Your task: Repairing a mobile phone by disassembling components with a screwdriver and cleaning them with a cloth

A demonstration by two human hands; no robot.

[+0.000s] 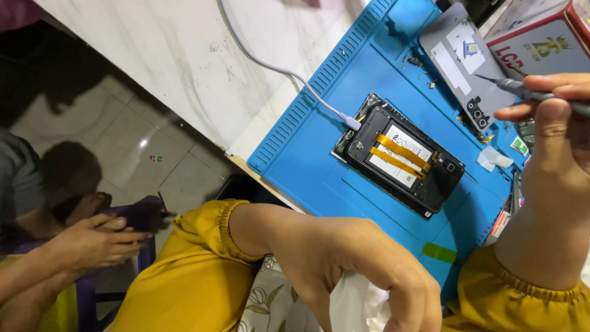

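Landmark: blue mat (319, 178), one, lying on the pale marble tabletop (153, 43).
Phone: one (399, 161), back off, at the mat's middle, with the battery and two orange flex strips exposed.
Cable: one (270, 64), pale, running in from off the mat's far-left edge, plugged into the phone's upper end.
Back cover: one (458, 58), grey, lying inner side up at the mat's far right corner, well apart from the phone.
Box: one (541, 40), red and white, beyond the mat's far right corner, just beside the cover.
Screwdriver: one (534, 93), thin, its tip pointing toward the cover, held above the mat's right edge.
Right hand (547, 154): grip pressed together, pinching the screwdriver between thumb and fingers.
Left hand (393, 289): off the mat's near edge, hanging down, holding nothing; fingers loosely spread so far as they show, the tips cut off by the frame.
Small parts: a white scrap (495, 158) and a few specks on the mat's right side; count of screws cannot be told.
Tape: one green piece (439, 252) at the mat's near right.
Other person: one, a hand (92, 243) off the mat's left, below the tabletop.
Risk, judged: the sharp tip could slip onto the flex strips or battery, since both lie bare.
Risk, judged: a tug on the cable could drag the phone, which nothing pins.
Risk, judged: loose specks could roll off the mat if a sleeve sweeps them.
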